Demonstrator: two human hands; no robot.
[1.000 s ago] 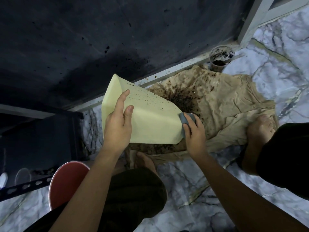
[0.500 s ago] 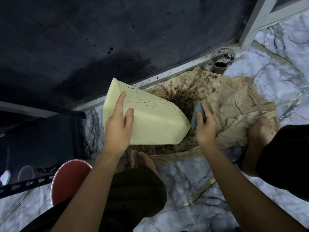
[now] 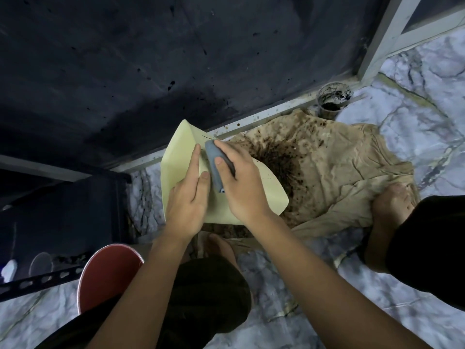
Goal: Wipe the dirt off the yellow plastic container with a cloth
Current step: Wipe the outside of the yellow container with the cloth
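The pale yellow plastic container [image 3: 178,157] lies tilted on its side above a soiled beige sheet. My left hand [image 3: 188,197] grips its near side, fingers flat on the upper face. My right hand [image 3: 241,182] presses a folded grey cloth [image 3: 214,162] against the container's upper face, close to its upper end and right beside my left fingers. A few dark specks remain on the container's right part [image 3: 266,177]; most of that face is hidden under my hands.
A crumpled beige sheet [image 3: 334,167] spattered with dark dirt covers the marble floor [image 3: 289,285]. A dirty cup [image 3: 332,99] stands by the window frame. My bare feet [image 3: 392,200] rest on the sheet's edges. A red stool [image 3: 105,273] and a dark metal rack [image 3: 50,278] are at the left.
My right hand lifted the cloth from the container's right end and brought it up and left onto the upper face, beside my left hand. The container and left hand stayed nearly still.
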